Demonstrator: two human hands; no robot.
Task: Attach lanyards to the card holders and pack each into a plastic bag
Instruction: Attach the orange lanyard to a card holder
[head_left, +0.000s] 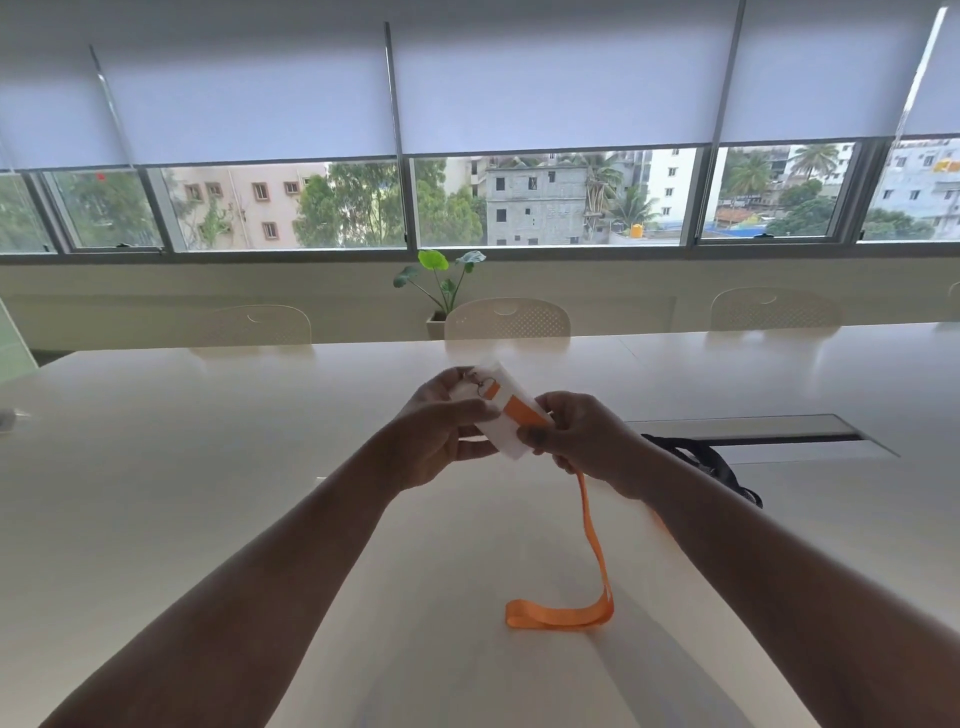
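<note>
Above the table (208, 467) our left hand (441, 431) grips the white holder (506, 410) by its left end, near the metal clip (483, 387). Our right hand (582, 436) pinches the orange lanyard (592, 545) against the holder's right end; its loop trails down onto the table between our arms.

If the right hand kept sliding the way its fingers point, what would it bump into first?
The right hand points leftward, so it would probably meet the card holder it already pinches, then the left hand gripping the other end. Depth is hard to judge.
</note>
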